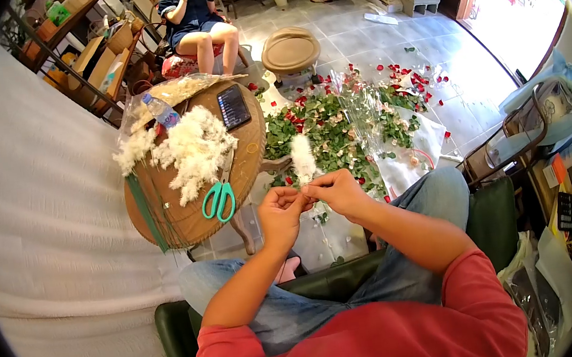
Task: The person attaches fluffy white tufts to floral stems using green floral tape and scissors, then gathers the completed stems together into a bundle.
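Note:
Between my fingertips, above my lap, stands a white fluffy plume (302, 152), its tip pointing up and away from me. My left hand (280, 213) is closed in a pinch at its lower end. My right hand (338, 192) pinches the same spot, thumb and forefinger meeting the left fingers. On the round wooden table (248, 158) at my left lies a pile of similar white plumes (191, 147). Teal-handled scissors (219, 201) rest at the table's near edge, their blades partly under the plumes. Thin green strips (148, 215) lie along its left side.
The table also carries a phone (233, 107) and a plastic bottle (161, 111). Leaves and red petals (316, 129) cover the floor ahead, near a brown stool (290, 49). A seated person (194, 20) is at the back. A metal-framed rack (540, 114) stands right.

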Tool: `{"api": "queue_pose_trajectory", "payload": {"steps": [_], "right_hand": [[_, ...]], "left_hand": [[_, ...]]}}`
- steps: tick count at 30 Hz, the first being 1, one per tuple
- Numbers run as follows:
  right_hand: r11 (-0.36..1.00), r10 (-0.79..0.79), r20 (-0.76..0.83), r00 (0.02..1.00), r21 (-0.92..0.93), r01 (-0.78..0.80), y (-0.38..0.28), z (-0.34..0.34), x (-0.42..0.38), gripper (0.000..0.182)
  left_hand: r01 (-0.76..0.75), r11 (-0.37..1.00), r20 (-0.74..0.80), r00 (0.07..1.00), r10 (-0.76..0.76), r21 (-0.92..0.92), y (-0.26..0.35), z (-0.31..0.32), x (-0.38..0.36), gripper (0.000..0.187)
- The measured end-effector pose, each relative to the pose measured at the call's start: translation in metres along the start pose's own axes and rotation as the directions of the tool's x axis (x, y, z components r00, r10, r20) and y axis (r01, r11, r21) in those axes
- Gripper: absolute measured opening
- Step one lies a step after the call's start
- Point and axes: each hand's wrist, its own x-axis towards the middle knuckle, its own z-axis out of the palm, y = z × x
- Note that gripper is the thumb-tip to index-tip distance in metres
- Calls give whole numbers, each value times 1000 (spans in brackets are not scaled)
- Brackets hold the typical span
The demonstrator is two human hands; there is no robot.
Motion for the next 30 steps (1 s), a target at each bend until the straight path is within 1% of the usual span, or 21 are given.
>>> {"api": "queue_pose_trajectory", "payload": {"steps": [2,5,7,8,9,11,13,14,16,19,23,26,28,29,30], "right_hand": [[998,-13,-10,1000,-57,12,1,0,0,20],[999,1,4,1000,-34,-1,6,2,2,20],[1000,-6,2,1000,-24,6,10,3,3,20],[1000,-13,1,1000,-19,13,12,2,2,20],[1000,-8,1,1000,-21,8,14,2,2,20],[999,-13,-55,998,-45,10,15,2,3,20],[1000,-4,-61,998,-19,3,17,-3,7,20],[1000,0,-65,998,5,1,18,-5,9,21],[1000,-3,-66,998,19,4,18,-5,9,21],[999,-14,-57,998,33,16,17,-3,9,21],[988,-39,-27,999,152,43,15,6,3,21],[972,-67,-32,997,222,73,11,11,0,20],[964,-77,-36,996,251,84,4,14,-4,20],[955,-96,-50,994,276,106,-2,17,-6,21],[944,-117,-65,991,303,132,-7,19,-8,21]], "left_hand": [[-5,1000,-7,1000,5,7,-3,0,-2,14],[6,1000,-12,1000,-6,14,-5,-3,-5,15],[88,995,-41,995,-86,51,-9,-8,-10,13],[92,995,-43,995,-90,46,-12,-11,-14,13],[102,992,-44,994,-99,79,-17,-14,-17,13],[117,987,-47,993,-112,114,-27,-20,-21,12],[32,993,-28,999,-29,118,-34,-22,-23,14],[34,992,-26,999,-31,118,-37,-23,-24,14],[-23,993,-33,999,27,114,-36,-21,-24,16],[9,996,-64,998,-4,90,-16,-13,-21,16],[6,995,-76,997,2,100,-8,-9,-18,16],[-28,998,-47,998,31,63,-1,-5,-16,16],[-123,988,12,992,123,93,7,-2,-15,17],[-128,987,8,992,127,94,11,1,-16,17],[-143,979,5,990,144,145,15,5,-16,17]]}}
